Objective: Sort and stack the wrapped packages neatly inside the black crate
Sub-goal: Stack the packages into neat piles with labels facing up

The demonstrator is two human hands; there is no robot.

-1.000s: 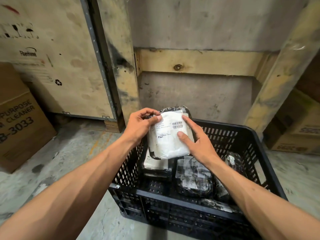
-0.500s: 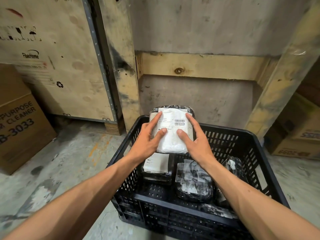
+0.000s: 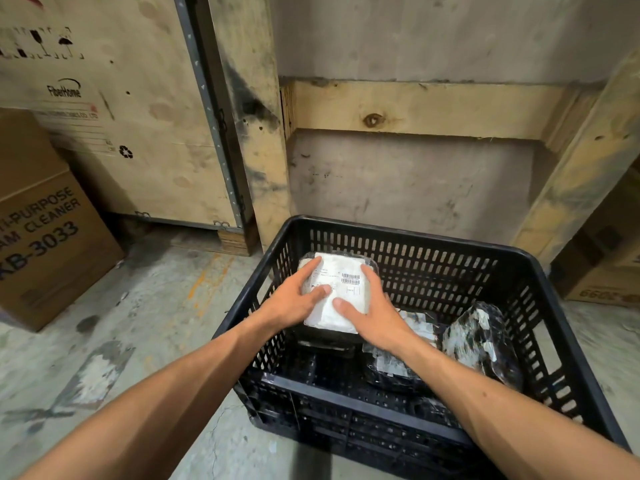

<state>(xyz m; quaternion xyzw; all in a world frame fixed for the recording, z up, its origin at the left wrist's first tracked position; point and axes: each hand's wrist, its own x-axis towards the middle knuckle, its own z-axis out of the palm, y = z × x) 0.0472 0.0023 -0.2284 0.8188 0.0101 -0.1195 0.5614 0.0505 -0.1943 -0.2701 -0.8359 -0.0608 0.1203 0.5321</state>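
A black slatted crate [image 3: 408, 239] stands on the concrete floor. In its far left corner a white-labelled package [image 3: 341, 289] wrapped in black film lies flat on top of another package. My left hand [image 3: 294, 299] grips its left side and my right hand [image 3: 372, 313] grips its right side, fingers spread over the label. Another wrapped package [image 3: 401, 362] lies in the crate's middle, partly under my right forearm. A third wrapped package [image 3: 481, 337] leans against the right wall.
A cardboard box [image 3: 45, 233] marked KB-3033 stands at the left. A plywood shipping crate [image 3: 114, 109] and wooden beams [image 3: 415, 109] back onto the wall behind. More cartons [image 3: 609, 268] sit at the right. Stained concrete floor [image 3: 145, 323] lies left of the crate.
Both hands have lowered the white-labelled package from above the crate's rim down into the far left corner, onto the package that lay there.
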